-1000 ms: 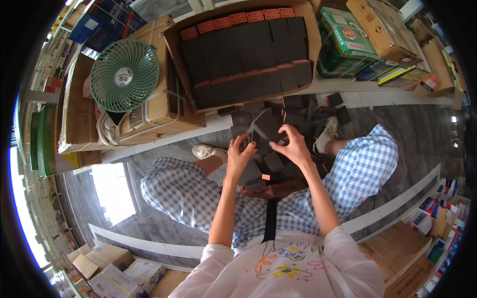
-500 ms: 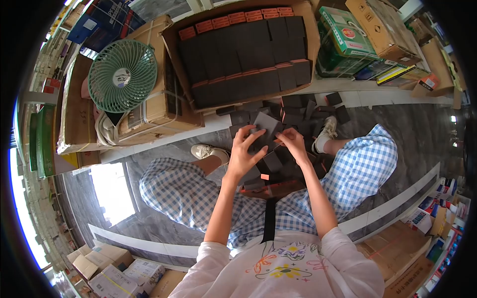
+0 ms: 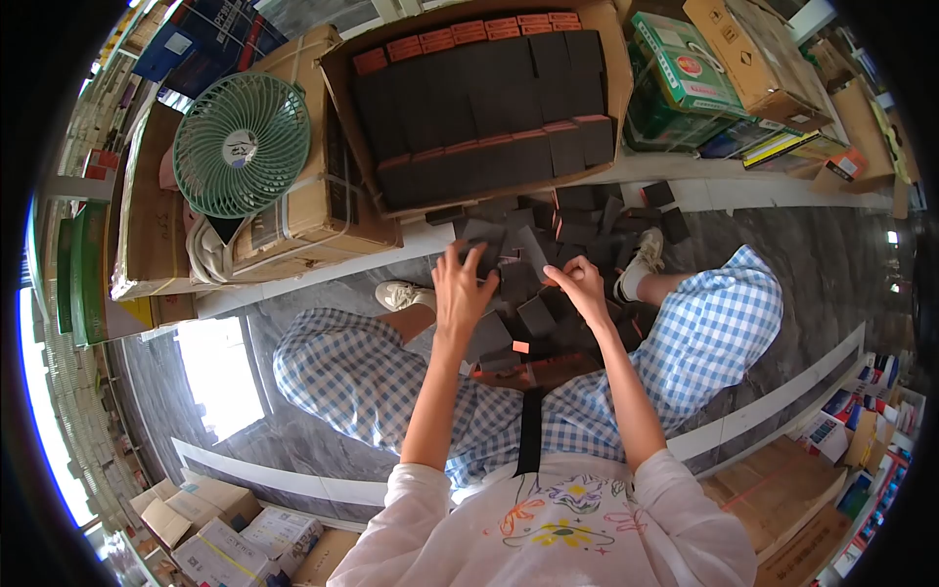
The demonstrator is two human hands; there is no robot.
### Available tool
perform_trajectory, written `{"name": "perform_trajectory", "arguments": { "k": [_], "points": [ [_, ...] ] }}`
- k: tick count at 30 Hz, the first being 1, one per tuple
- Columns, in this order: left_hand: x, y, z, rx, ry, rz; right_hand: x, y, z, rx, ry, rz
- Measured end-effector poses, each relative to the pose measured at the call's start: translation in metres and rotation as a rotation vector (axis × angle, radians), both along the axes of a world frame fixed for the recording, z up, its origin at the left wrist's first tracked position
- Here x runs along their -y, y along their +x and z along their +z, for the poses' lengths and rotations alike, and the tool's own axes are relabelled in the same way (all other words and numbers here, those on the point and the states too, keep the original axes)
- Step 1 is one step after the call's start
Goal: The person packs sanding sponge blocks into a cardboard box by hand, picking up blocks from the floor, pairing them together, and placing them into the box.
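My right hand point(image 3: 579, 286) pinches the lower edge of a small black box point(image 3: 533, 250), which stands tilted, narrow side toward me. To its left, my left hand point(image 3: 462, 293) is spread, fingers apart, reaching over the pile on the floor. Its fingertips are near another black box point(image 3: 481, 233); whether they touch it I cannot tell. More loose black boxes point(image 3: 536, 317) lie between my legs, some showing orange ends. Beyond them stands a large open carton point(image 3: 618, 98) packed with rows of matching black boxes with orange labels.
A green fan point(image 3: 242, 147) rests on cardboard boxes point(image 3: 303, 230) at the left. At the right of the carton are a green box point(image 3: 675, 73) and a brown carton point(image 3: 758, 64). My shoes point(image 3: 643, 262) flank the pile. Cartons point(image 3: 235, 558) sit behind me on both sides.
My left hand has come off the box held between both hands and moved left with fingers spread. The box has turned narrow side toward me and stays in my right hand.
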State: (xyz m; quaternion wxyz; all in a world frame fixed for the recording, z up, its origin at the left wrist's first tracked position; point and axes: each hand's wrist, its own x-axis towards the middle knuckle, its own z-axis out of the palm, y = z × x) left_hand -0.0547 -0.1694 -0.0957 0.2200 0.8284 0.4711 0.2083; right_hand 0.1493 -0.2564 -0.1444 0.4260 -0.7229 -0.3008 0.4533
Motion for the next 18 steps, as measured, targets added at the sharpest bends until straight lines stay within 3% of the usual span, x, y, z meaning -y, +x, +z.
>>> {"name": "perform_trajectory", "arguments": {
  "k": [3, 5, 6, 7, 10, 11, 13, 15, 18],
  "points": [
    [-0.004, -0.011, -0.008, 0.010, -0.130, 0.180, 0.002, 0.002, 0.010, -0.228, 0.006, -0.154],
    [-0.006, -0.015, -0.012, 0.282, -0.269, 0.178, -0.001, 0.005, 0.015, -0.304, 0.079, -0.154],
    [-0.006, -0.016, -0.012, 0.414, -0.477, 0.195, -0.002, 0.005, 0.019, -0.385, 0.115, -0.135],
    [-0.006, -0.016, -0.011, 0.413, -0.477, 0.194, -0.003, 0.003, 0.017, -0.386, 0.115, -0.136],
    [-0.008, -0.011, -0.011, 0.923, -0.903, 0.322, -0.007, -0.007, 0.020, -0.389, 0.231, -0.017],
    [-0.007, -0.009, -0.011, 0.923, -0.903, 0.321, -0.007, -0.016, 0.021, -0.417, 0.285, -0.027],
    [-0.004, -0.002, -0.013, 0.959, -0.994, 0.320, -0.008, -0.033, 0.023, -0.346, 0.327, 0.044],
    [0.002, -0.001, -0.014, 0.995, -1.020, 0.330, -0.012, -0.040, 0.023, -0.028, 0.267, 0.098],
    [0.007, -0.011, -0.016, 1.114, -1.195, 0.147, -0.023, -0.029, 0.006, 0.106, 0.062, -0.064]
  ]
}}
